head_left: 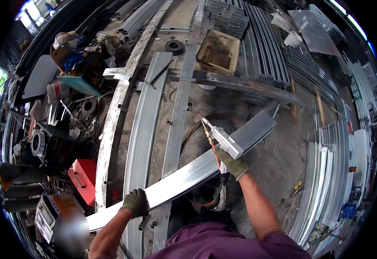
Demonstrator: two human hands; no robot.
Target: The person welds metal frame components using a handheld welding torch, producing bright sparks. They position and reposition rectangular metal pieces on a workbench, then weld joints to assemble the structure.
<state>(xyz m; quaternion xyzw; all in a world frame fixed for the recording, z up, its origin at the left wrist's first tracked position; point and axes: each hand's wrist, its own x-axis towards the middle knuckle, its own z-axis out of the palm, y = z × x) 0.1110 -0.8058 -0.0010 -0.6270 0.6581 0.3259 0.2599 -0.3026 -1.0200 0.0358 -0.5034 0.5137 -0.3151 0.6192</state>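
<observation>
A long, shiny galvanized steel profile (pixel 182 173) lies slantwise before me, from the lower left up to the right, across other steel lengths. Near its lower end, my left hand (pixel 136 203) in a green glove is closed over it. My right hand (pixel 233 165), also gloved, grips a grey welding gun (pixel 225 140) above the profile's right part. The gun's narrow nozzle points up and to the left, away from me. An orange hose (pixel 215 156) and a pale cable sheath (pixel 223 192) trail from the gun toward my body.
A scarred rail (pixel 111 142) and a wide steel length (pixel 144 142) run lengthwise on my left. A red box (pixel 83 179) stands beyond them. Ahead are a dirty plastic crate (pixel 218 54) and stacked profiles (pixel 266 47). More bundled lengths (pixel 315 185) lie at right.
</observation>
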